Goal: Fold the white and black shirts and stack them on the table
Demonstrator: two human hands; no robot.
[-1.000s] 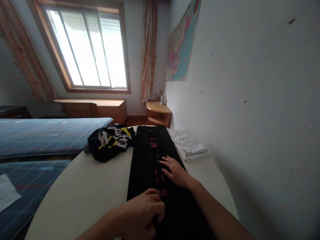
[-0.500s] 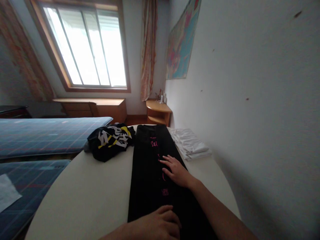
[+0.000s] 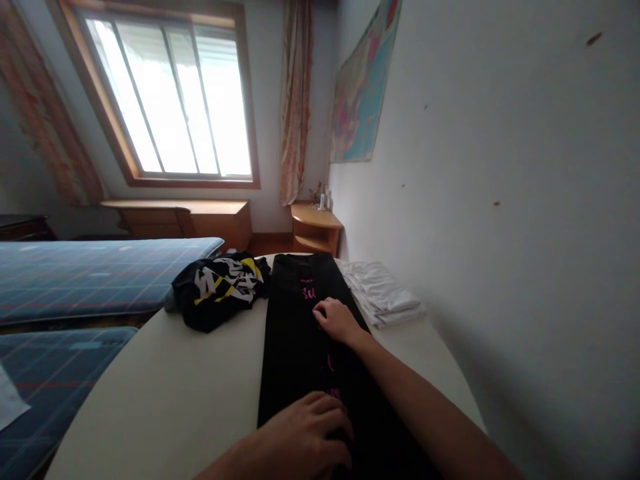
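A black garment point(image 3: 290, 347) with pink lettering lies on the round cream table point(image 3: 175, 393), folded into a long strip that runs away from me. Over its middle, my right hand point(image 3: 337, 321) has its fingers bent in toward the thumb, pinching at the cloth near the lettering. Closer to me, my left hand point(image 3: 307, 433) rests on the near part of the strip, its fingers loosely bent with gaps between them. The garment's near end is partly hidden by my hands and forearm.
A crumpled black garment with white and yellow print point(image 3: 220, 290) lies on the table's far left. Folded white cloth point(image 3: 383, 293) sits at the far right, near the wall point(image 3: 525, 280). Plaid mattresses point(image 3: 100, 273) stand left of the table; a desk point(image 3: 220, 208) is under the window.
My right hand has moved slightly away from me and its spread fingers have curled in. The left hand has shifted a little forward and left along the garment.
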